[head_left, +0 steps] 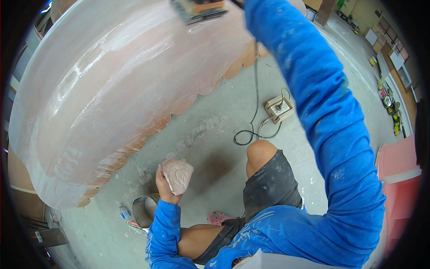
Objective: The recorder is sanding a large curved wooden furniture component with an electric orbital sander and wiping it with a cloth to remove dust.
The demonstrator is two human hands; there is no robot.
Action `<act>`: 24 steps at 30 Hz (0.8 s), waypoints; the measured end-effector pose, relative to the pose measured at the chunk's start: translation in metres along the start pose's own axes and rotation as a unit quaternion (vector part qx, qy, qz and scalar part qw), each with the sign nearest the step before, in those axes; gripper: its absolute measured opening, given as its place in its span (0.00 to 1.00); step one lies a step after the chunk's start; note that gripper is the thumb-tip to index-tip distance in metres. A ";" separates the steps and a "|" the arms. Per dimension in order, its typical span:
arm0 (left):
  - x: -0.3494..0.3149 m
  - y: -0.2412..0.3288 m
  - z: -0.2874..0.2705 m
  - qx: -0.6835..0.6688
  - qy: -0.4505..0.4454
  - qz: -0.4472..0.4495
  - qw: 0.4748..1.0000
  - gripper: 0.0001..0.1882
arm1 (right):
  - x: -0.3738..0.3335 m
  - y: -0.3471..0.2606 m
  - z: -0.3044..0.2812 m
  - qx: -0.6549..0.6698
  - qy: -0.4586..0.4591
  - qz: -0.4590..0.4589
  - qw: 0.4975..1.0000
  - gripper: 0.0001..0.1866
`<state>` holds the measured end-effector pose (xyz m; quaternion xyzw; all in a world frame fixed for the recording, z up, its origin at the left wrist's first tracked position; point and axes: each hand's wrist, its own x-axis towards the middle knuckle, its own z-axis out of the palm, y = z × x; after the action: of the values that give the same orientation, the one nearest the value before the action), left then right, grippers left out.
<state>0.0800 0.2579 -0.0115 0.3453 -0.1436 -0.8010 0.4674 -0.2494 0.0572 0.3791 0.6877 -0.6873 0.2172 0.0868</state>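
Low at the left of centre, my left hand [166, 188] grips a wrinkled pale pink lump [178, 175]; whether it is putty or crumpled cloth, I cannot tell. My right arm [322, 98], in a blue sleeve, reaches up past the top edge, and its hand is out of sight. By the end of that sleeve, an orange and black power sander [200, 10], cut off by the top edge and slightly blurred, rests on a large curved shell [116, 85]. The shell is smooth, pinkish white and glossy in patches, with a ragged brown lower edge.
A black cord [256, 85] hangs by my right arm and loops on the grey floor near a boxed power socket [280, 109]. An open can [145, 210] and a small bottle [124, 212] stand near my left forearm. Pink plastic containers [398, 179] are at the right.
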 end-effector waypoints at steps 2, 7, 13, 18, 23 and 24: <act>0.009 -0.002 0.007 0.016 -0.008 0.004 1.000 0.33 | -0.007 -0.032 0.002 -0.053 -0.021 -0.075 0.996 0.31; 0.020 0.004 0.009 0.019 -0.030 -0.010 0.999 0.37 | -0.036 -0.114 0.044 0.025 0.058 -0.163 0.985 0.20; 0.026 0.008 0.023 0.028 -0.007 -0.005 1.000 0.40 | -0.025 -0.051 0.034 0.031 0.050 -0.168 0.984 0.20; 0.029 0.004 0.014 0.028 0.015 -0.059 0.998 0.39 | -0.016 0.060 -0.007 0.055 0.030 0.034 0.997 0.39; 0.009 0.012 -0.001 0.018 0.028 -0.047 0.998 0.38 | 0.009 0.115 -0.001 0.117 0.035 0.106 0.987 0.38; 0.007 0.013 -0.004 0.017 0.023 -0.043 0.999 0.38 | 0.008 0.115 -0.001 0.108 0.025 0.110 0.988 0.36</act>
<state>0.0884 0.2457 -0.0101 0.3773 -0.1314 -0.8097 0.4299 -0.3632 0.0459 0.3627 0.6078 -0.7289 0.3150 0.0047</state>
